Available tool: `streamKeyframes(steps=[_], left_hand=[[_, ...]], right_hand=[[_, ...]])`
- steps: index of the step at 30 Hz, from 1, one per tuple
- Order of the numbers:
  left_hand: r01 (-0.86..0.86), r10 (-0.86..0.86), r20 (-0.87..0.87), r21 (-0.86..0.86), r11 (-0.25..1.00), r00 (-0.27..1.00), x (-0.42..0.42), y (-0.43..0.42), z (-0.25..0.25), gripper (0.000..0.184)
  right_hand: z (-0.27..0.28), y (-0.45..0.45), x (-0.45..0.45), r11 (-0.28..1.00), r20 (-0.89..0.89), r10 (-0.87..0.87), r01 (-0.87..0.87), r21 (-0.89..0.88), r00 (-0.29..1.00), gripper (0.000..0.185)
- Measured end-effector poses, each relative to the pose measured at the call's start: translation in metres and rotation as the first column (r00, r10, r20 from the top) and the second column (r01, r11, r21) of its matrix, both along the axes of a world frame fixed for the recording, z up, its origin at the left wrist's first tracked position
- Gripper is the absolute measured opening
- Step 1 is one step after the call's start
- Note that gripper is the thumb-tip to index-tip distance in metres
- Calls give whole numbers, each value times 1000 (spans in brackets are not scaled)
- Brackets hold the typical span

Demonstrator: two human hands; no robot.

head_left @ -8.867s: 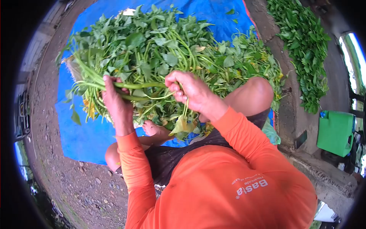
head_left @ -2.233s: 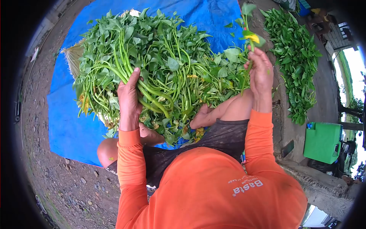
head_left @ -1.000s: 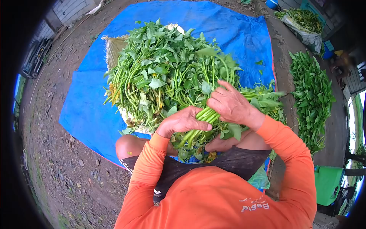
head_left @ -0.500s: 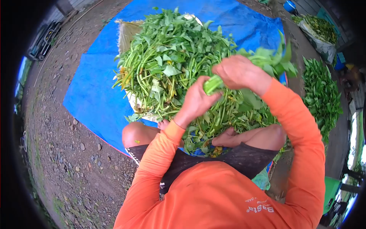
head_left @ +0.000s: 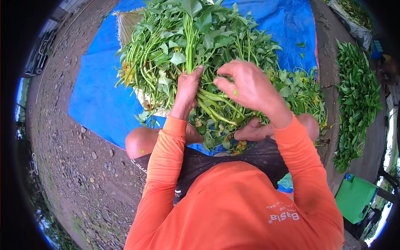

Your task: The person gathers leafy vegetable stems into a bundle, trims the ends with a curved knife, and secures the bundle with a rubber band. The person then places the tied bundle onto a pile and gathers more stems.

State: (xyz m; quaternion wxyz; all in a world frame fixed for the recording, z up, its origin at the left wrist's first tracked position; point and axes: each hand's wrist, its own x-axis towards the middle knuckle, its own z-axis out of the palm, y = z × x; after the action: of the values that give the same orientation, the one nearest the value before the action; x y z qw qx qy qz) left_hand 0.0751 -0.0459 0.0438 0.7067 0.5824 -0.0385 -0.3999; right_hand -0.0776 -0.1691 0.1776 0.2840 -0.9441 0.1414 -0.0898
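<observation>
My left hand (head_left: pixel 188 88) is wrapped round a bunch of green leafy stems (head_left: pixel 189 46). The leaves point away from me, and the thick cut ends fan out below the fist toward my feet. To the right of the bunch, my right hand (head_left: pixel 251 86) hovers with thumb and fingers apart and nothing between them; a small green leaf bit sticks to it. Under both hands lies a large heap of leafy stems (head_left: pixel 158 54), with some yellow leaves at its left edge and near my feet.
A blue tarp (head_left: pixel 98 93) lies beneath the heap, with a woven sack (head_left: pixel 125 27) at its upper left. To the right are a long pile of greens (head_left: pixel 356 104), a green container (head_left: pixel 355 199) and a filled sack (head_left: pixel 354 31). Stony ground lies left.
The bunch has swung from pointing right to pointing away from me, and my left hand has moved left with it. My right hand has let go of the bunch and opened.
</observation>
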Motion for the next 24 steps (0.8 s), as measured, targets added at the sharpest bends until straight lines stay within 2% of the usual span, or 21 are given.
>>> streamKeyframes(steps=[1, 3, 4, 5, 7, 10, 13, 16, 17, 18, 19, 21, 23, 24], left_hand=[[41, -41, -5, 2, 999, 999, -3, 1, -2, 24], [119, -119, 3, -17, 993, 993, -7, -4, 0, 25], [146, -146, 17, -9, 989, 989, -10, -6, 1, 24], [138, -138, -6, -13, 990, 990, -14, -9, 2, 25], [157, -159, 48, 46, 987, 986, -16, -13, 5, 27], [137, -139, 27, 70, 988, 990, -16, -16, -1, 31], [81, -89, 42, 172, 982, 995, -11, -14, -5, 36], [-41, 36, 39, 132, 990, 999, 5, -8, -11, 37], [-83, 79, 36, 127, 988, 996, 12, -7, -11, 37], [-98, 97, 7, 119, 988, 995, 16, -2, -7, 35], [-119, 121, -16, 100, 988, 992, 20, 0, -1, 32], [-162, 163, -2, 107, 981, 987, 22, 0, 3, 35], [-166, 171, -16, 164, 972, 985, 18, -3, 6, 36], [-161, 166, -14, 165, 973, 986, 16, -4, 4, 34]], right_hand=[[-38, 1, -8, 998, 99, 14, -8, -56, 995, 37], [-77, 2, -10, 1000, 162, 24, -23, -9, 986, 40], [-74, 4, -11, 986, -36, -18, 23, 165, 999, 37], [-84, 3, -11, 983, -25, 15, -11, 184, 1000, 27], [-87, 5, -16, 968, -5, 13, -11, 252, 1000, 19], [-91, 9, -29, 959, 51, -41, 25, 282, 998, 15], [-97, 4, -48, 975, -31, -15, 21, 222, 999, 15], [-98, -30, -74, 981, -94, -40, 57, 188, 995, 17], [-105, -52, -85, 975, -119, -110, 131, 182, 987, 19], [-120, -80, -98, 965, -69, -248, 252, 69, 966, 20], [-110, -102, -105, 869, -152, -493, 477, -133, 857, 20], [-136, -123, -114, 633, 37, -706, 654, -415, 707, 23], [-167, -155, -107, 719, -164, -693, 690, -86, 702, 24], [-183, -147, -98, 735, -288, -632, 674, 69, 719, 26]])
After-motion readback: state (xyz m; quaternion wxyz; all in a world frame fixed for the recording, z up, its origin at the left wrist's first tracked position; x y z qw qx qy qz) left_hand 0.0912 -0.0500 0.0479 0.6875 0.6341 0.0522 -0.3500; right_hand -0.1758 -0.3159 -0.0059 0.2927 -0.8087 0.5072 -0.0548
